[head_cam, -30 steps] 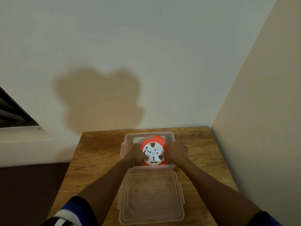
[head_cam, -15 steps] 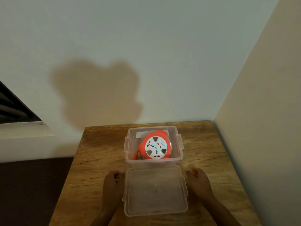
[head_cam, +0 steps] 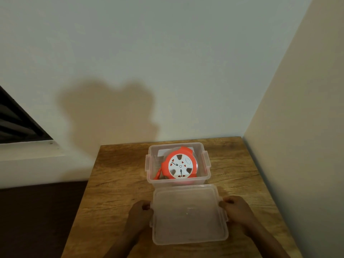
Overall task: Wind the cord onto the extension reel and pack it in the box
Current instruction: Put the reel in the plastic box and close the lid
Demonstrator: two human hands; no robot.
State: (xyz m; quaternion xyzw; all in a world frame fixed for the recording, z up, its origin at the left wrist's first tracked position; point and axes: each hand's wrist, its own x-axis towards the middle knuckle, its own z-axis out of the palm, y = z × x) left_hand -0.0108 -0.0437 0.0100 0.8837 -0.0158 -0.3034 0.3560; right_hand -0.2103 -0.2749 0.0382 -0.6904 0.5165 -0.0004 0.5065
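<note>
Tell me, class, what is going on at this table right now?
A person is packing an orange extension reel into a clear plastic box on a wooden table. The reel already sits inside the open box. The left hand and right hand grip opposite sides of the clear lid, which lies just in front of the box, not yet fitted.

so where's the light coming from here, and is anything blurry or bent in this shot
Head view: the light seems to come from behind the person, throwing a broad soft-edged shadow on the pale wall above the wooden table; the orange and white extension reel is sharp, the left hand and right hand slightly soft; the wide lens slants the wall corner.
</note>
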